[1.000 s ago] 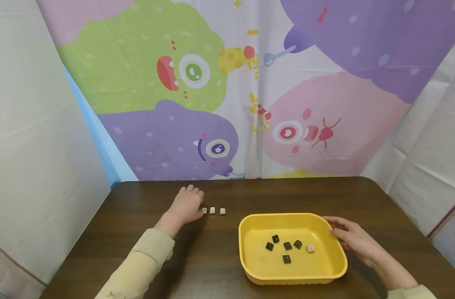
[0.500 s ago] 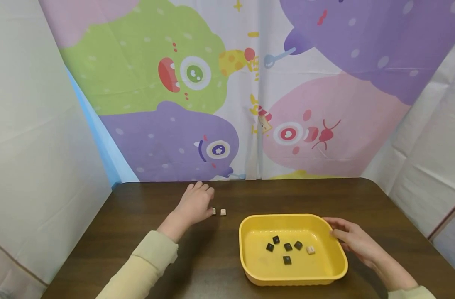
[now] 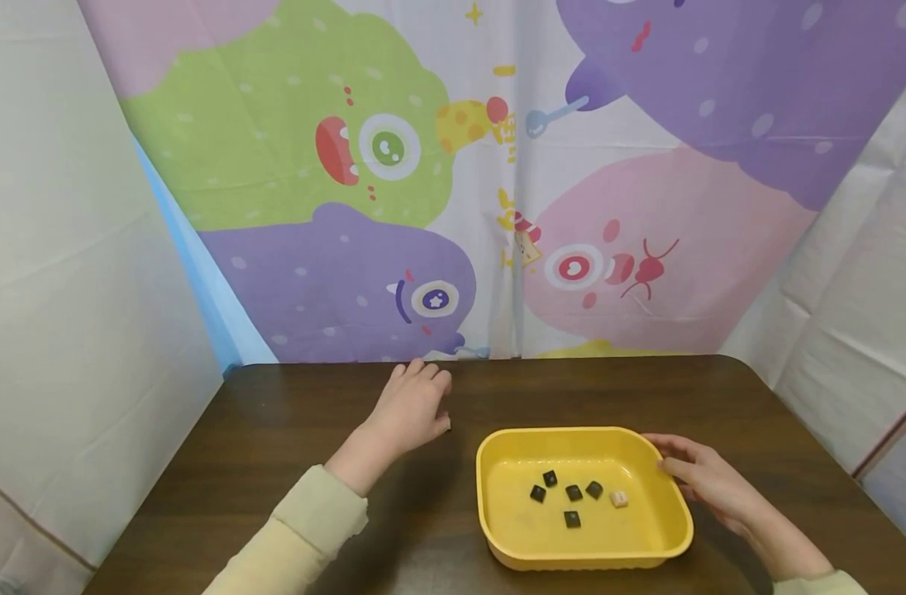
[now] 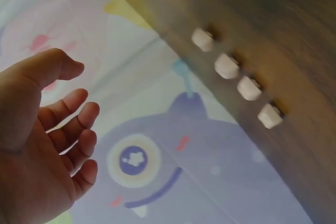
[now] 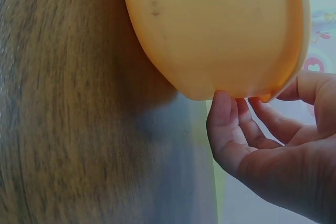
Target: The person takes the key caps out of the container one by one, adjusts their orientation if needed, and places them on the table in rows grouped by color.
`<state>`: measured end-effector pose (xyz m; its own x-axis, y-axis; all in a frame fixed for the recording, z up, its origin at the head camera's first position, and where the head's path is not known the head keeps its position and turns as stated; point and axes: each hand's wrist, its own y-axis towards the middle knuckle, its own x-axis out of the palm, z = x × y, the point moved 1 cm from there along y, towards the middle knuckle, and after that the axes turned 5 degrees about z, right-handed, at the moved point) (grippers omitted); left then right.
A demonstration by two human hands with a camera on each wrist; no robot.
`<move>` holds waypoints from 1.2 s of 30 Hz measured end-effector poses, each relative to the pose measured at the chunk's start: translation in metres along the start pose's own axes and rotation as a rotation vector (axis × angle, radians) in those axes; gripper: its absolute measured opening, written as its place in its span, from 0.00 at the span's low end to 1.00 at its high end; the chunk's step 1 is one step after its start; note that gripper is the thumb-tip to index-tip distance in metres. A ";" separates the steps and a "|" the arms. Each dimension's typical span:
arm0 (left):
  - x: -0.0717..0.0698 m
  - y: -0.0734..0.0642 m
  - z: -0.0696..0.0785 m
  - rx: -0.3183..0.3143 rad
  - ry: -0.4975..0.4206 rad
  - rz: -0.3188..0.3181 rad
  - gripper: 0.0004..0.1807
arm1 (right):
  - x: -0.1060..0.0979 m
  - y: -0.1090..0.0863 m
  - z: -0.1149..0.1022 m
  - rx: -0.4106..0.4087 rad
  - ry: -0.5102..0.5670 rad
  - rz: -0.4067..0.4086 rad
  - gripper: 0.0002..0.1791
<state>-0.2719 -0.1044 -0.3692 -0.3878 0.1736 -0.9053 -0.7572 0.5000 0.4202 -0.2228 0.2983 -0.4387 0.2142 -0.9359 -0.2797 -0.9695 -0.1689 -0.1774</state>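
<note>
My left hand [image 3: 412,405] hovers over the back middle of the table, fingers loosely bent. In the left wrist view its palm holds nothing, and several white keycaps [image 4: 227,66] lie in a row on the wood, apart from the fingers. The head view has this hand covering most of that row. My right hand [image 3: 709,479] grips the right end of a yellow plastic tray [image 3: 490,504], thumb at the rim. The right wrist view shows fingertips [image 5: 223,103] against the tray's outer wall. Inside lie several black keycaps [image 3: 573,519] and one beige keycap [image 3: 619,498].
The dark wooden table [image 3: 237,463] has a rounded back right corner. Directly behind it hangs a curtain [image 3: 393,289] with cartoon monsters, and pale fabric [image 3: 88,273] closes off both sides.
My left hand has slid rightward along the row, now hiding keycaps that showed beside it earlier. The tray, its contents and my right hand stay essentially in place.
</note>
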 end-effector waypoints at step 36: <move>-0.008 0.016 0.085 0.118 -0.089 0.039 0.19 | 0.002 0.000 0.000 0.011 0.000 0.031 0.32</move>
<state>-0.2365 -0.0256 -0.3607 -0.3635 0.2665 -0.8926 -0.6732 0.5872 0.4495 -0.2219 0.2960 -0.4389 0.1839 -0.9408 -0.2849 -0.9743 -0.1363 -0.1791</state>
